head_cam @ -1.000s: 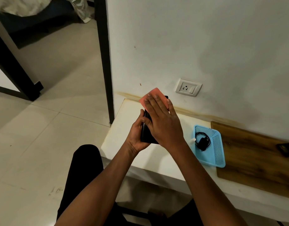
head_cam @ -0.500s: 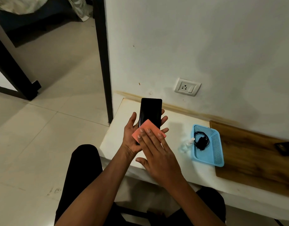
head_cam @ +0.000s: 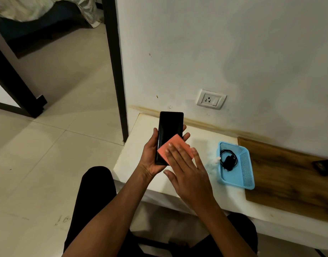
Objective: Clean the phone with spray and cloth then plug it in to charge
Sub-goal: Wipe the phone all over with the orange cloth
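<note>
The left hand (head_cam: 152, 156) cradles a black phone (head_cam: 170, 130) upright, screen toward the camera, above the near edge of a white shelf (head_cam: 137, 145); thumb on the left edge, fingertips curled round the right edge. The right hand (head_cam: 189, 175) lies flat, fingers together and extended, pressing an orange cloth (head_cam: 173, 146) onto the screen's lower half. A small spray bottle (head_cam: 216, 160) sits just beside a blue basket (head_cam: 237, 177) holding a black charger (head_cam: 229, 161). A wall socket (head_cam: 211, 99) is above.
</note>
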